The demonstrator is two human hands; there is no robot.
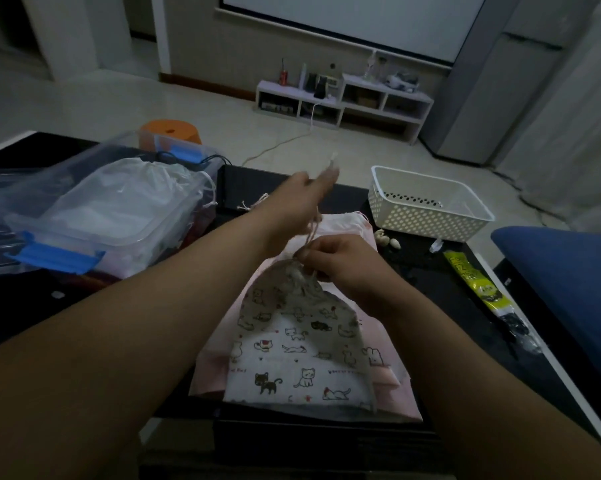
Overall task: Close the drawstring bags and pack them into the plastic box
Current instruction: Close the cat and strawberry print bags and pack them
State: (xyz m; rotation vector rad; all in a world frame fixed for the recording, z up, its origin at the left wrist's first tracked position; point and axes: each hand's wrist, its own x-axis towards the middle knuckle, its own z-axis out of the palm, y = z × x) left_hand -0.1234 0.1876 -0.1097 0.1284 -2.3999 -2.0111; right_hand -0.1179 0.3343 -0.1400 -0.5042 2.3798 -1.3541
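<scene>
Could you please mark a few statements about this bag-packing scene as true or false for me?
1. The right hand pinches the gathered neck of the cat-print bag. True.
2. The white basket is full of bags. False: no bag shows inside it.
3. The plastic box stands left of the cat-print bag. True.
4. The cat-print bag already lies inside the plastic box. False: it lies on a pink bag, outside the box.
5. The left hand rests flat on the plastic box. False: it is raised, pulling the drawstring.
</scene>
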